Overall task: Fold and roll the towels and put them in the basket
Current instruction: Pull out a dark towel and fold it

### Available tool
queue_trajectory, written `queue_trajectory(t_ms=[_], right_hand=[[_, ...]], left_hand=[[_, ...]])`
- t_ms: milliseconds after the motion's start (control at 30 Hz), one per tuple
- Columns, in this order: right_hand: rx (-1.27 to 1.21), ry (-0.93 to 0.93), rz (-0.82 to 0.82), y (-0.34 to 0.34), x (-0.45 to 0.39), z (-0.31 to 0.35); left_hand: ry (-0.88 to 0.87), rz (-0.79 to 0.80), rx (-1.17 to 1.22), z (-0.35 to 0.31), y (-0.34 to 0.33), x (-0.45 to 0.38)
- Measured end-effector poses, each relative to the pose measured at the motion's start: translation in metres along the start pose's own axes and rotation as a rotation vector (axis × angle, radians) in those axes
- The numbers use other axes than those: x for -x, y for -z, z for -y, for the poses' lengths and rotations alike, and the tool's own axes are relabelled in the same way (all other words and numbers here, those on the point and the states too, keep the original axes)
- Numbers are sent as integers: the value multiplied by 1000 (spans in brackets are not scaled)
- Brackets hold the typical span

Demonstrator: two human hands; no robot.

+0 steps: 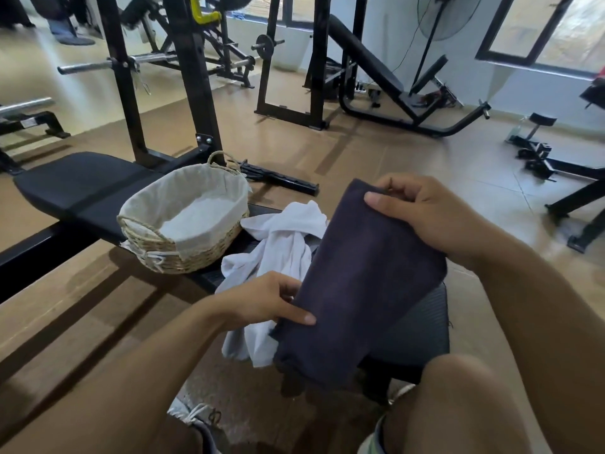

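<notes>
1. Head view: the right hand (422,217) pinches the far end of the folded dark towel (357,276); the left hand (271,301) pinches its near-left edge, held above the surface (422,322).
2. Folding looks done; rolling is next, needing even tension. The white towel (278,253) and basket (186,217) wait to the left.

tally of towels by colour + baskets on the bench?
Dark navy towel, held by left hand and right hand: 1
White towels, crumpled pile, count unclear: at least 1
Lined wicker basket: 1
Total: at least 3
</notes>
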State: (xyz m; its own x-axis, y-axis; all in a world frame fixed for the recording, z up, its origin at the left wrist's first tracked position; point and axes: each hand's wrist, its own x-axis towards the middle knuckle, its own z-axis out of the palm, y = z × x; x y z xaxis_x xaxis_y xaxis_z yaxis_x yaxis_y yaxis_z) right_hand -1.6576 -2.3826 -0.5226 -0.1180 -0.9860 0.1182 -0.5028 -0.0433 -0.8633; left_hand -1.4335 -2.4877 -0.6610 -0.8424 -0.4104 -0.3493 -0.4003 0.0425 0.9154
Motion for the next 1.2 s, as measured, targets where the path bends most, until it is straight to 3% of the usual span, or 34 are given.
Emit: queue_trajectory(t_ms=[200,267,367,467,533,667,767,833,867,933,1000,1067,1200], right_hand=[[-284,-164,-255,18,-2,-25],[-304,-262,-338,25,-4,-45],[-228,-439,-398,30,-7,-80],[-72,-551,-327,20,-16,-115],[103,-594,-230,8,-26,-130],[571,-766,61,-5,-45,-171],[820,-862,96,-10,-47,-178],[1046,-667,-34,-14,-51,-159],[1001,-494,-113,-21,-54,-144],[670,-134,-117,-45,-60,-112],[397,92,51,-76,-61,-89],[375,232,161,-103,-60,-89],[356,329,140,-121,-61,-105]], left_hand=[[46,71,-92,17,16,-5],[20,-21,-40,19,25,-5],[-32,-319,234,14,43,-4],[-17,-617,410,11,55,-9],[35,-725,396,19,57,-16],[97,-677,258,39,59,-26],[60,-679,232,43,62,-28],[18,-710,198,40,62,-26],[0,-707,196,37,60,-23],[-25,-652,223,30,57,-16],[-36,-571,255,25,54,-10],[-40,-529,282,21,51,-5],[-28,-495,430,15,47,-2]])
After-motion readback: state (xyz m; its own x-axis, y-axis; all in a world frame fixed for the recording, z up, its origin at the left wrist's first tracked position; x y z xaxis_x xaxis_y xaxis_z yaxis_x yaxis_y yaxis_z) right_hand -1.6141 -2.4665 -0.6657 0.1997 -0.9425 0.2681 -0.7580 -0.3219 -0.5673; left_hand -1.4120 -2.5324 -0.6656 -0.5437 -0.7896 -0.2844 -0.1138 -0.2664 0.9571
